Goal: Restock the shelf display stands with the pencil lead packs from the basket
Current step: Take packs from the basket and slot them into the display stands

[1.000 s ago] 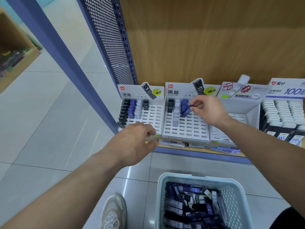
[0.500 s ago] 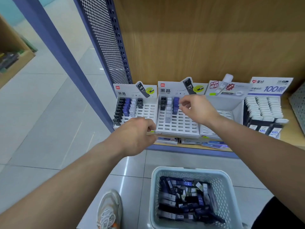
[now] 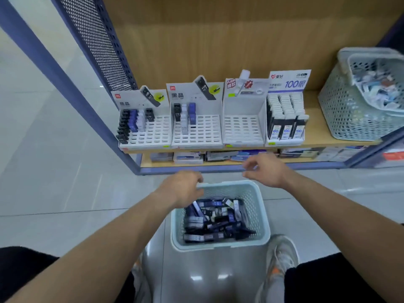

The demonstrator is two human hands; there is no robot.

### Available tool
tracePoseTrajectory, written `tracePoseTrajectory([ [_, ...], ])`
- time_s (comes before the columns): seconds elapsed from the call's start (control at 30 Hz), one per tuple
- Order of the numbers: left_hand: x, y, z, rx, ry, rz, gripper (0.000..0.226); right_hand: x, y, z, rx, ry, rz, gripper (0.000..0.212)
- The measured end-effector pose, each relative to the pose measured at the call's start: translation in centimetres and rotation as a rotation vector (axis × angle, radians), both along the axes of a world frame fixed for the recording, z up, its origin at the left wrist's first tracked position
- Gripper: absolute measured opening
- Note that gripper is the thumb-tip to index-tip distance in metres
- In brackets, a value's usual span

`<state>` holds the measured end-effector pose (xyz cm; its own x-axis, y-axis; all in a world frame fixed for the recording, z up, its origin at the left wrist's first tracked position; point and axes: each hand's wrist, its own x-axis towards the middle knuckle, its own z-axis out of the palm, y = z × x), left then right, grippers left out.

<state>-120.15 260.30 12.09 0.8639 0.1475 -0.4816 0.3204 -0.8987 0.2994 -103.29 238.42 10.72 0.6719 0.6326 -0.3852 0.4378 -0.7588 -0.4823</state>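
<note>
"HB 0.7" on left stand header point(image 3: 140, 98), "100" on rightmost stand header point(image 3: 291, 84)

Left hand point(image 3: 183, 188) and right hand point(image 3: 265, 170) hang loosely curled.

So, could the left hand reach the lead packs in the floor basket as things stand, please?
Probably yes: the left hand hovers over the left rim of the floor basket, holding nothing, and the lead packs lie uncovered in its open top.

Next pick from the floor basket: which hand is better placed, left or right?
Likely left. The left hand sits over the basket's back-left rim, right above the lead packs; the right hand hovers empty beyond the far rim, nearer the shelf.
</note>
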Motion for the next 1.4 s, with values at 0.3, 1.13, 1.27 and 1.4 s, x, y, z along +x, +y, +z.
tracePoseTrajectory([
  [0.3,-3.4,-5.4,-11.0,-0.166,0.183,0.1,0.06,-7.5,-7.7,-11.1,0.148,0.212,-0.573,0.043],
  [1.13,1.0,-7.9,-23.6,-0.214,0.271,-0.015,0.099,-9.3,-5.5,-17.4,0.149,0.096,-0.768,0.021],
  [1.27,1.6,-7.6,-24.0,-0.236,0.32,-0.051,0.097,-9.3,-5.4,-17.4,0.148,0.099,-0.773,0.024],
  [1.4,1.6,-7.0,-24.6,-0.279,0.304,-0.012,0.092,-9.3,-5.5,-17.5,0.145,0.097,-0.773,0.02],
])
